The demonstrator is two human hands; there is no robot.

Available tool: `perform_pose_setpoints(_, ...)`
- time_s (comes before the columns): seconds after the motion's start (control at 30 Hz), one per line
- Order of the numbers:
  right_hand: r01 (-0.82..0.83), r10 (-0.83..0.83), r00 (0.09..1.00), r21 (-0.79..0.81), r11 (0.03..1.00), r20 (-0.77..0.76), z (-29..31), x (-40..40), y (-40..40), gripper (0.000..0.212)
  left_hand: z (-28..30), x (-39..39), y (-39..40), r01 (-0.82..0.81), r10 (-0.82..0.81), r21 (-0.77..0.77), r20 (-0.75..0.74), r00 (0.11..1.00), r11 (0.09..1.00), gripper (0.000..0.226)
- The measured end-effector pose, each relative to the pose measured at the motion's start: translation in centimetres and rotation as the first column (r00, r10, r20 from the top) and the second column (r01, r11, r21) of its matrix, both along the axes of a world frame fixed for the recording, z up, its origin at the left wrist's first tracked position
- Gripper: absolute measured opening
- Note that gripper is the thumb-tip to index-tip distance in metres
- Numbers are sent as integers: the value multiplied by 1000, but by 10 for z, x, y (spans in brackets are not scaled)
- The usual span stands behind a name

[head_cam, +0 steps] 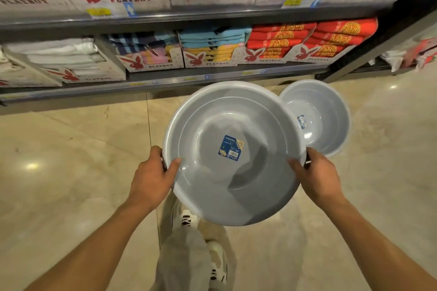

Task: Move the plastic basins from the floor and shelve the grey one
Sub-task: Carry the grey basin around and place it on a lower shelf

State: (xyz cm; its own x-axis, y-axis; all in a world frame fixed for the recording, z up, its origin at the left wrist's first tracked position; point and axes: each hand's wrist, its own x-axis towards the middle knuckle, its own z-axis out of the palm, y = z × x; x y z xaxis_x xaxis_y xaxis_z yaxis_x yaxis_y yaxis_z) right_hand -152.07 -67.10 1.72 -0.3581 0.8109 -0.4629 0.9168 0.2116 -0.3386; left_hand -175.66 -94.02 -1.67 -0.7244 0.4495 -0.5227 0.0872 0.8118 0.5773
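Observation:
I hold a large grey plastic basin [212, 184] off the floor, in front of me, tilted so its inside faces me; a blue label sits at its centre. My left hand [151, 179] grips its left rim, thumb inside. My right hand [316, 177] grips the right rim. A smaller grey basin [324, 113] shows behind the large one's upper right, also tilted; my right hand seems to hold its rim too, though the contact is partly hidden.
Store shelves [189, 75] run across the top, packed with boxed folded towels in white, blue, yellow and red. A dark shelf upright [369, 49] stands at the right. Beige polished floor [71, 172] lies all around; my legs and shoes are below.

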Motion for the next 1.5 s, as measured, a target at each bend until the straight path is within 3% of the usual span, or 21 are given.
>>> perform_pose_setpoints(0.2,54,-53,998,-26,998,36,-36,-10,21,27,-34,-28,40,88,-88,-28,17,996,996,36)
perform_pose_setpoints(0.43,91,-80,990,-89,992,116,-122,-28,43,19,-101,-44,59,155,-159,-121,-27,987,981,38)
perform_pose_setpoints(0.63,59,-51,993,-79,995,107,-185,-40,52,13,-153,-43,70,122,-133,-230,-35,990,965,38)
perform_pose_setpoints(0.77,36,-31,994,-38,999,108,-214,-47,54,27,-176,-42,80,103,-116,-328,-22,993,939,38)
perform_pose_setpoints(0.93,107,-102,993,-95,990,55,-232,-54,52,22,-195,-40,83,48,-49,-302,5,999,952,33)
perform_pose_setpoints(1.0,137,-135,991,-122,983,24,-236,-55,51,18,-199,-42,85,-9,31,-271,77,997,962,32)
perform_pose_setpoints(1.13,164,-158,986,-197,967,48,-237,-55,53,32,-198,-47,87,-82,129,-232,192,973,969,31)
perform_pose_setpoints(1.5,234,-255,962,-186,954,-96,-152,-19,81,31,-95,-34,124,9,2,-119,90,996,993,32)
